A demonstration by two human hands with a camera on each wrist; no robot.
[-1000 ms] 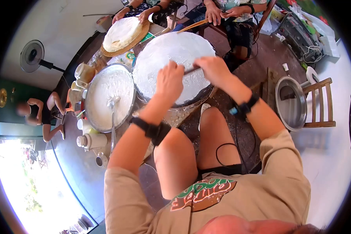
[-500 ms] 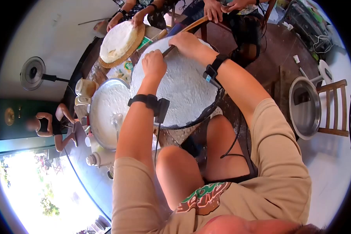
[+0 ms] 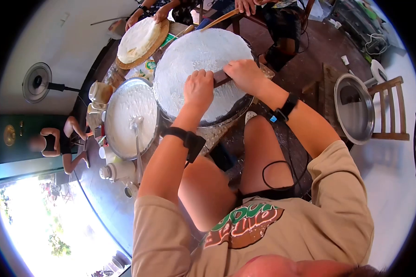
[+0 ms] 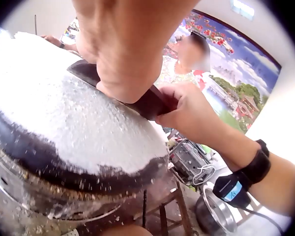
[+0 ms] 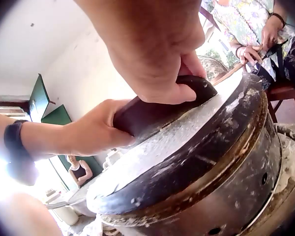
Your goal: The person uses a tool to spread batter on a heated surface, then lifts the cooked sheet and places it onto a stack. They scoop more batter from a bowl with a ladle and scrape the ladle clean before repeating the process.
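Observation:
In the head view my left hand (image 3: 198,90) and right hand (image 3: 246,76) grip opposite ends of a dark, flat scraper (image 3: 223,78). They hold it over the near half of a large round griddle coated with wet white batter (image 3: 185,53). From the left wrist view, the scraper's lower edge lies along the batter surface, thumbs on its near face. The right wrist view shows the griddle's dark rim (image 5: 206,169) resting on a metal drum stove (image 5: 196,221). A steel basin of white batter (image 3: 129,99) stands left of the griddle, with a ladle (image 3: 137,121) in it.
Beyond the griddle, another person's hands touch white sheets (image 3: 138,40) on a round woven tray (image 3: 162,36). A wooden stick (image 3: 221,20) reaches toward the griddle's far edge from a second person's hands. At right are a metal basin (image 3: 366,111) and a wooden chair (image 3: 391,135).
Both hands carried the scraper to the griddle's far left side half a second ago. Now they are back toward the near right, and the batter looks smoother than a second ago.

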